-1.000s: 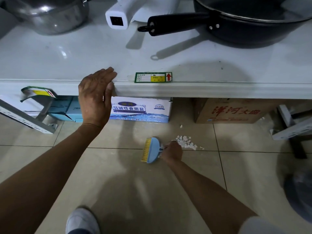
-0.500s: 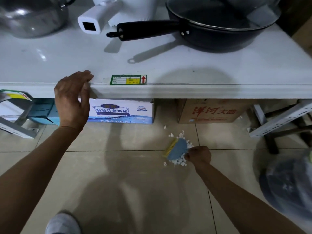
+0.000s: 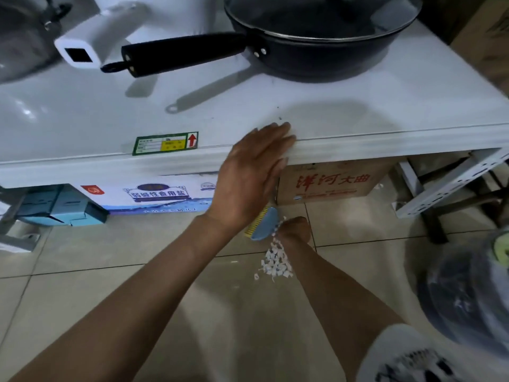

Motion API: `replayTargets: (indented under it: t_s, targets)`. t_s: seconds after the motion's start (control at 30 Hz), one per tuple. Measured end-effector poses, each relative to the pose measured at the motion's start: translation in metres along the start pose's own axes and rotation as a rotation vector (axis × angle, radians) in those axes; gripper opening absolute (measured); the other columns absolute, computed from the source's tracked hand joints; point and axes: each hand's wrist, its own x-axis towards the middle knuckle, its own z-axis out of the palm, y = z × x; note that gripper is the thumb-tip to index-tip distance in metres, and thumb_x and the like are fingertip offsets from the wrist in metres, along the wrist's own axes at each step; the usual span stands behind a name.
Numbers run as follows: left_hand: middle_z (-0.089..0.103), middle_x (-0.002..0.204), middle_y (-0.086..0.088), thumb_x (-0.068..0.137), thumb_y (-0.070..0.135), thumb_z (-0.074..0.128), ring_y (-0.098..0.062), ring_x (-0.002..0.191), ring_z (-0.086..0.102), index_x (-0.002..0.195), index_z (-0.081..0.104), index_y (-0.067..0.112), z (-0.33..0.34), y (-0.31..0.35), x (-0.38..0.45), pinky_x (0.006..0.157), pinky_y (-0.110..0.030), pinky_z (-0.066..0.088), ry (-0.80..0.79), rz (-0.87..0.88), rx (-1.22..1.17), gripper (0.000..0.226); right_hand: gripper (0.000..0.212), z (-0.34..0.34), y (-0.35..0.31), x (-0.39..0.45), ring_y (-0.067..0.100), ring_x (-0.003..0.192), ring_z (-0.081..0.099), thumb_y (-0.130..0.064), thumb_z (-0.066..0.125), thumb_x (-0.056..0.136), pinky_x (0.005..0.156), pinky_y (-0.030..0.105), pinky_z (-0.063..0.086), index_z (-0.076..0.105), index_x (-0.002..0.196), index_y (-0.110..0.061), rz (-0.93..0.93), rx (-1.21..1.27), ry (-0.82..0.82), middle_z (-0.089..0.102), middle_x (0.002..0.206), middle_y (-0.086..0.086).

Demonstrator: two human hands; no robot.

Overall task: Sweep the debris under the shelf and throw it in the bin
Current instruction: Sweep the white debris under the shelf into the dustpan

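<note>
Head view: your right hand point(image 3: 296, 230), low centre of frame, has its fingers closed round the handle of the small blue brush point(image 3: 263, 224); the handle itself is hidden. Your left hand point(image 3: 256, 177) is flat, fingers open, braced on the front edge of the shelf point(image 3: 358, 144) and holding nothing.

The debris point(image 3: 275, 261), white bits, sits on the floor tiles point(image 3: 110, 285) just below the brush, out in front of the shelf, partly tucked against your right forearm.

Risks, as I judge them: bits look light, so a fast flick prob. scatters them back under the shelf or toward the brown carton point(image 3: 330, 181). Your forearm can drag thru the pile. Your left hand covers part of the brush, so you're sweeping half blind.

Around: blue-and-white box point(image 3: 154, 195) left of centre under the shelf, metal bracket point(image 3: 446, 186) at right. Bin point(image 3: 468, 299) w/ plastic liner, lower right, near but apart from the pile. No dustpan in sight, so the transfer could spill. Black pan point(image 3: 316, 37) up top overhangs nothing; no issue.
</note>
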Motion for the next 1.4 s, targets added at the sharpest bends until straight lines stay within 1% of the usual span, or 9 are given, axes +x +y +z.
replayTargets:
  t_s: [0.17,0.33,0.4,0.53,0.63,0.77,1.03,1.23,1.4]
  targets:
    - [0.059,0.139,-0.005,0.1,0.021,0.049,-0.021,0.13,0.055,0.13,0.061,0.012,0.028,0.014,0.024,0.113,-0.036,0.041,0.006,-0.023,0.067,0.034,0.027,-0.029,0.052,0.011,0.021,0.092,0.07,-0.017,0.073,0.078,0.068,0.026,0.051,0.07,0.1,0.0,0.096,-0.052,0.16,0.073,0.106,0.015]
    - [0.064,0.132,-0.001,0.101,0.026,0.047,-0.017,0.125,0.059,0.125,0.066,0.016,0.039,0.015,0.026,0.109,-0.033,0.045,0.081,-0.025,0.131,0.032,0.011,-0.063,0.08,-0.005,0.014,0.065,0.06,-0.017,0.075,0.074,0.051,0.017,0.041,0.067,0.07,-0.01,0.165,-0.014,0.169,0.067,0.073,0.004]
    - [0.066,0.13,0.0,0.101,0.026,0.048,-0.016,0.123,0.061,0.123,0.067,0.016,0.043,0.014,0.025,0.107,-0.031,0.044,0.124,-0.006,0.152,0.031,0.01,-0.064,0.085,-0.014,0.016,0.063,0.058,-0.013,0.074,0.075,0.055,0.02,0.048,0.068,0.068,-0.01,0.138,0.054,0.154,0.067,0.07,0.008]
    - [0.069,0.126,0.0,0.101,0.024,0.049,-0.017,0.12,0.064,0.12,0.07,0.015,0.05,0.012,0.023,0.103,-0.03,0.044,0.212,0.038,0.176,0.029,0.011,-0.032,0.095,-0.038,0.028,0.075,0.073,-0.004,0.071,0.071,0.073,0.042,0.062,0.073,0.065,-0.012,0.027,0.17,0.061,0.074,0.077,0.018]
    - [0.068,0.126,0.001,0.101,0.023,0.05,-0.016,0.12,0.063,0.121,0.069,0.016,0.052,0.01,0.023,0.103,-0.029,0.044,0.228,0.054,0.187,0.029,0.014,-0.004,0.092,-0.053,0.031,0.087,0.072,-0.004,0.062,0.079,0.079,0.04,0.059,0.074,0.084,-0.007,-0.134,0.05,-0.054,0.074,0.09,0.015]
    - [0.069,0.126,0.002,0.101,0.024,0.048,-0.016,0.12,0.063,0.121,0.069,0.017,0.054,0.01,0.023,0.1,-0.031,0.048,0.243,0.043,0.184,0.029,0.023,-0.007,0.087,-0.057,0.027,0.104,0.066,-0.007,0.057,0.084,0.087,0.029,0.051,0.072,0.101,-0.006,-0.32,-0.248,-0.061,0.072,0.107,0.011]
    - [0.07,0.123,0.0,0.1,0.02,0.051,-0.017,0.116,0.065,0.118,0.07,0.014,0.055,0.01,0.023,0.095,-0.029,0.047,0.284,0.086,0.198,0.027,0.021,-0.091,0.082,-0.008,0.025,0.098,0.069,-0.008,0.057,0.084,0.08,0.026,0.051,0.073,0.098,-0.008,-0.343,-0.439,0.144,0.073,0.105,0.009]
    - [0.071,0.122,0.0,0.098,0.015,0.056,-0.017,0.114,0.067,0.116,0.071,0.014,0.057,0.008,0.023,0.094,-0.029,0.047,0.304,0.107,0.221,0.024,0.02,-0.105,0.091,-0.027,0.027,0.092,0.069,-0.004,0.058,0.08,0.07,0.021,0.043,0.076,0.088,-0.008,-0.387,-0.493,0.079,0.074,0.097,0.011]
    - [0.07,0.124,0.0,0.096,0.01,0.059,-0.017,0.114,0.066,0.118,0.07,0.014,0.052,0.008,0.023,0.094,-0.029,0.046,0.256,0.13,0.246,0.025,0.025,-0.096,0.1,-0.051,0.027,0.104,0.064,-0.005,0.05,0.088,0.084,0.025,0.047,0.069,0.105,-0.008,-0.45,-0.648,-0.008,0.069,0.114,0.012]
